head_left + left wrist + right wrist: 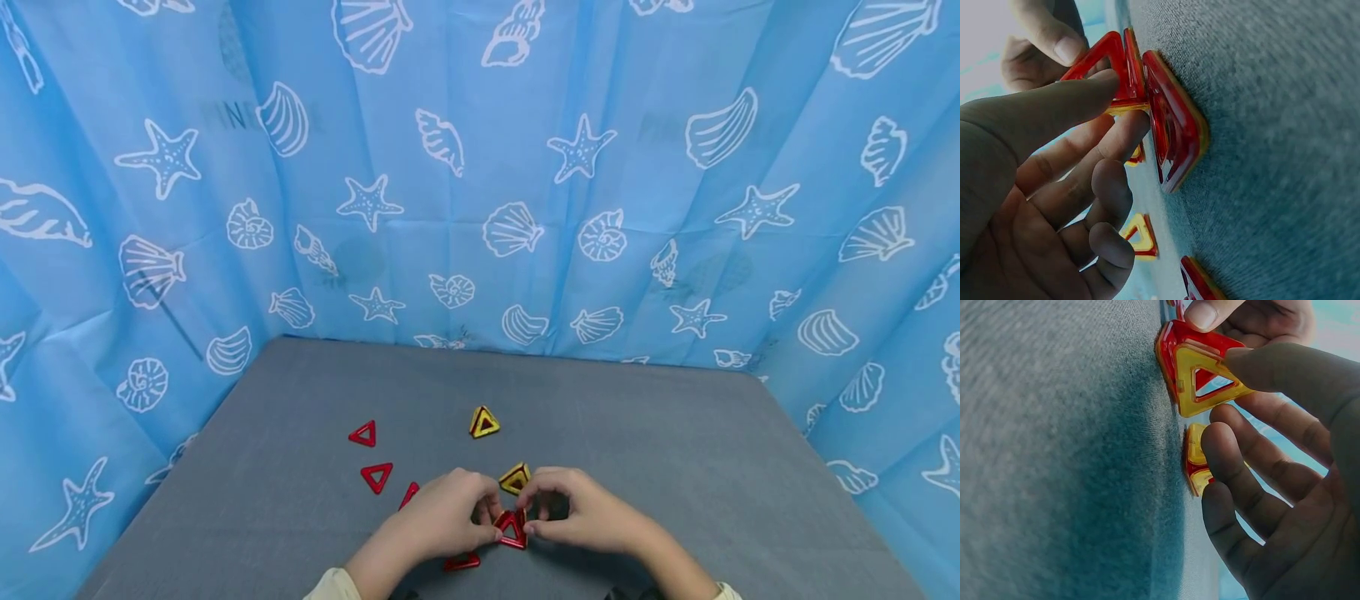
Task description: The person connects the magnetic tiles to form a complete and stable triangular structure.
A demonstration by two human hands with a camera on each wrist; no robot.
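Note:
Both hands meet over a small group of triangular frames near the front of the grey table. My left hand (450, 517) pinches a red triangle (513, 530) between thumb and fingers. From the other side, my right hand (585, 512) pinches a triangle whose yellow face (1188, 381) shows in the right wrist view, touching the red one. Just behind the hands stands a yellow-and-red triangular piece (515, 478). In the left wrist view another red triangle (1172, 125) lies on the cloth beside the held pieces.
Two red triangles (364, 433) (377, 477) lie to the left, and one more (409, 495) is partly behind the left hand. A red piece (462, 562) lies under the left wrist. Farther back is another yellow-and-red piece (483, 422). A blue shell-print curtain (465, 208) surrounds the table (300, 400).

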